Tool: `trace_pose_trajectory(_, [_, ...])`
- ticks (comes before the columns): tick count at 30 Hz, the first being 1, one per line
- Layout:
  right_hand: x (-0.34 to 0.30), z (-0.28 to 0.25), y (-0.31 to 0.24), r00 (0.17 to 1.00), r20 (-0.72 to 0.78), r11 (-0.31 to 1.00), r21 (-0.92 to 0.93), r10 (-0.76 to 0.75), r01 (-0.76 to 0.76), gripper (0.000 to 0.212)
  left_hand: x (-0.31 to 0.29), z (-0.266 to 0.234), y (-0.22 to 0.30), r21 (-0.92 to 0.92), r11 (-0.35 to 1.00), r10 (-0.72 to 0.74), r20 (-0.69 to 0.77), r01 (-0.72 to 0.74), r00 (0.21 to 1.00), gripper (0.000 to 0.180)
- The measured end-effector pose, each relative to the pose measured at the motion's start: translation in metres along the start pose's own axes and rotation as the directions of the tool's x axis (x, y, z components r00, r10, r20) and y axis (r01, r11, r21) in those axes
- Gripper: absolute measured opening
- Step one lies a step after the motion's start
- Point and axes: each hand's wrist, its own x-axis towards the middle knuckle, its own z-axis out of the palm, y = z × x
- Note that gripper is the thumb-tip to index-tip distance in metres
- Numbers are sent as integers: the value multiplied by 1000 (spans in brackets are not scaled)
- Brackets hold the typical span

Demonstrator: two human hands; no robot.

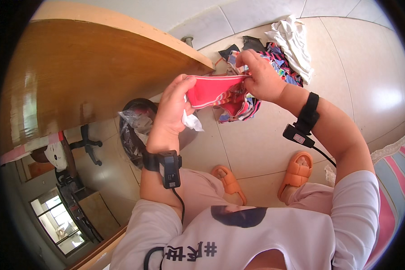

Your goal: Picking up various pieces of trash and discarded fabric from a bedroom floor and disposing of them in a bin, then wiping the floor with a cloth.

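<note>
Stretched between my two hands is a pink garment with a white-edged band; multicoloured striped fabric hangs below it. Its exact kind does not show. My left hand pinches the left end between thumb and fingers. A crumpled white piece of tissue or thin cloth sticks out from under that same hand. At the right end my right hand grips the band, its thumb and fingers partly hidden by the fabric. Beyond the right hand, a heap of patterned and dark clothes lies on the floor.
A white garment lies at the heap's far side. A dark bin with a clear plastic liner stands below my left hand. The wooden furniture panel rises at left. Striped bedding is at right, and orange slippers are on my feet.
</note>
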Motion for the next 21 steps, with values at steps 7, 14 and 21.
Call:
trace_pose_trajectory(7, [1,-6,15,893,391,632,639,223,-438,12,5,6,-7,66,990,139,-220,-127,965,7])
trace_pose_trajectory(14, [-2,-9,-7,754,614,317,685,233,-656,19,10,-14,-13,103,986,140,-90,-130,986,9])
trace_pose_trajectory(21, [-7,-7,-8,531,846,356,483,46,-800,37,17,-18,-20,157,980,133,-47,-124,990,9])
